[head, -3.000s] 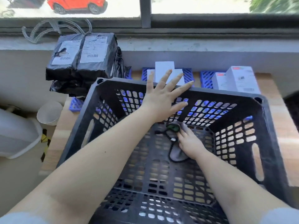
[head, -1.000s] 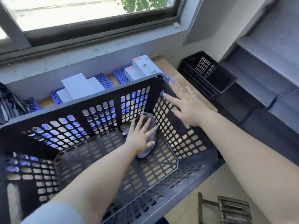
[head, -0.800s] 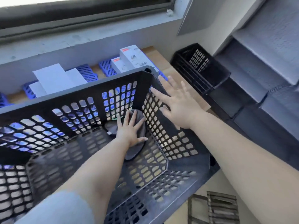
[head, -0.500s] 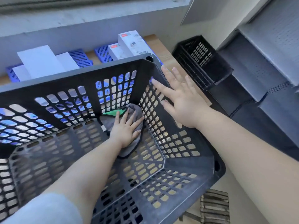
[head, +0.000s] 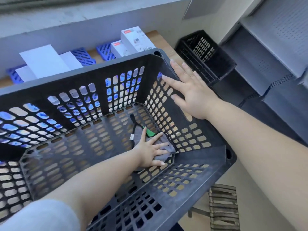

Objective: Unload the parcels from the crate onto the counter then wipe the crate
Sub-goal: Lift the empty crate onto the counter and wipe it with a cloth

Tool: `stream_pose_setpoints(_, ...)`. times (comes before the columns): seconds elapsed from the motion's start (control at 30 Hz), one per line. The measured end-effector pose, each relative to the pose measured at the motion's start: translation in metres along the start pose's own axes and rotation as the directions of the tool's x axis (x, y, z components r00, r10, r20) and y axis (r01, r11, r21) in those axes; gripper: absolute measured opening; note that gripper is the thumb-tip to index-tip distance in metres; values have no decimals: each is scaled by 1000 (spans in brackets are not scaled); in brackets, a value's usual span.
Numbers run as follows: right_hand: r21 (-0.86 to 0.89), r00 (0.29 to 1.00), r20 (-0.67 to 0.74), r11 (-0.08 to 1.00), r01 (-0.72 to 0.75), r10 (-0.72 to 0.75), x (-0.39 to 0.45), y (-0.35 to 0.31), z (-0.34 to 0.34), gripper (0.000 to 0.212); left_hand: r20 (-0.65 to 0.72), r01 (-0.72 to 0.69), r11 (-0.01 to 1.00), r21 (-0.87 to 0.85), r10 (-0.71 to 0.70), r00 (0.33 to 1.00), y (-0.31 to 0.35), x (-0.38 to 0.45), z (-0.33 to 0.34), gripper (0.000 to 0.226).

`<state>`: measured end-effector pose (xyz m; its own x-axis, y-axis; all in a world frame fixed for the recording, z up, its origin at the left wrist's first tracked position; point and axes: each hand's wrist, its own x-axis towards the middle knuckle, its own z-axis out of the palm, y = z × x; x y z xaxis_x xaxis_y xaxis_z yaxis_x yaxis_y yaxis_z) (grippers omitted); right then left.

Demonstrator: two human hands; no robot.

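Honestly, left hand [head: 150, 155] flat, fingers spread, pressed grey cloth [head: 162, 148] into near-right corner of black perforated plastic crate [head: 93, 77]; right hand [head: 191, 90], fingers wide, braced wall. Keep firm pressure there.

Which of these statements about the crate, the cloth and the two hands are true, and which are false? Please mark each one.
1. The left hand presses flat on a grey cloth on the floor of the crate. True.
2. The right hand holds a white box. False: it lies open against the crate's right wall and holds nothing.
3. Parcels lie inside the crate. False: only the cloth and the left hand are in it.
4. White boxes stand on the counter behind the crate. True.
5. A second black crate stands to the right, lower down. True.
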<state>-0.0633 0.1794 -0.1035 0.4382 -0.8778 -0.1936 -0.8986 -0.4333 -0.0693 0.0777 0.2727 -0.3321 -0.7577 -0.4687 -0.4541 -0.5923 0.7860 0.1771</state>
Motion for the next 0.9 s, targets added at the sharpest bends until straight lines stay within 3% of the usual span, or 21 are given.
stream_pose_setpoints(0.1, 21, 1000, -6, 1000, -3, 3, -1, 2, 0, 58, 4, 22, 992, 121, -22, 1000, -2, 2, 1, 78)
stream_pose_setpoints(0.27, 60, 1000, -16, 998, -13, 14, -2, 3, 2, 55, -83, 30, 997, 76, -24, 996, -11, -5, 12, 69)
stream_pose_setpoints(0.37, 68, 999, -31, 998, -6, 8, -1, 4, 4, 53, -102, 152, 988, 7, -151, 983, -21, -7, 11, 72)
stream_pose_setpoints(0.47, 82, 999, -35, 997, 1, 2, -1, 4, 4, 50, -126, 231, 971, -61, -237, 963, -7, -7, 12, 60)
stream_pose_setpoints(0.63, 59, 1000, -20, 998, -10, 11, 0, 4, 2, 55, -106, 38, 999, -12, -39, 994, 1, -8, 11, 53)
stream_pose_setpoints(0.9, 68, 999, -5, 997, -36, 36, -3, 3, 1, 61, 22, -158, 985, 72, 157, 987, 8, -30, 16, 50)
